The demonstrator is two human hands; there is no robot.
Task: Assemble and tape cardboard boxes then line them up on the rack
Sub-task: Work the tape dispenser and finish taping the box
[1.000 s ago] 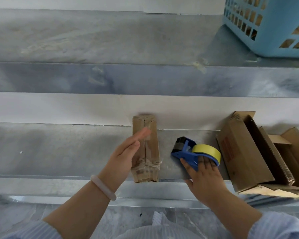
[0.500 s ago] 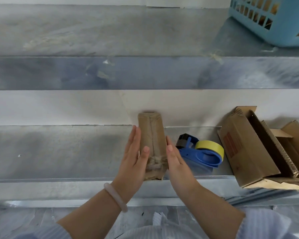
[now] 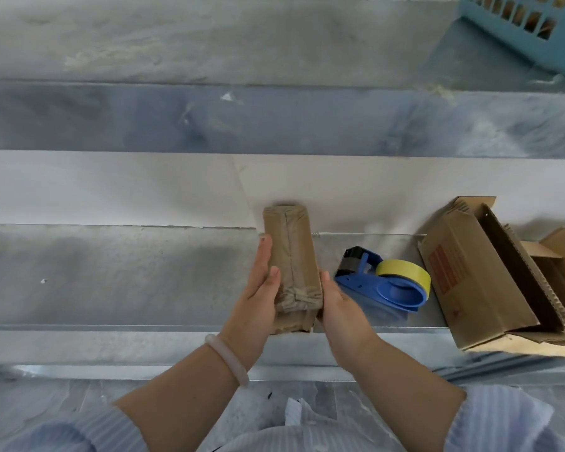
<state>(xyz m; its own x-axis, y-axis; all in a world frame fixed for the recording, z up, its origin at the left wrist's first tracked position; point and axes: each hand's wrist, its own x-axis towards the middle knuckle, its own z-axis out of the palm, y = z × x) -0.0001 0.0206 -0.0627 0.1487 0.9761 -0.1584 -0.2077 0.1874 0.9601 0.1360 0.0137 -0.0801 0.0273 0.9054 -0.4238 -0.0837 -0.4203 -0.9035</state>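
Note:
A small taped cardboard box [image 3: 292,256] lies lengthwise on the grey metal rack shelf [image 3: 111,275], its far end against the white back wall. My left hand [image 3: 258,298] presses flat against its left side, thumb on top. My right hand [image 3: 340,311] holds its right side near the front end. A blue tape dispenser [image 3: 385,287] with a yellow roll lies on the shelf just right of the box, touched by neither hand.
Unassembled brown cardboard boxes [image 3: 480,278] lean at the right of the shelf. A light blue plastic basket [image 3: 532,31] stands on the upper shelf [image 3: 209,44] at top right. The shelf's front lip [image 3: 111,347] runs below my wrists.
My right hand let go of the tape dispenser and came to the box's right side. My left hand turned from resting on top to gripping the left side.

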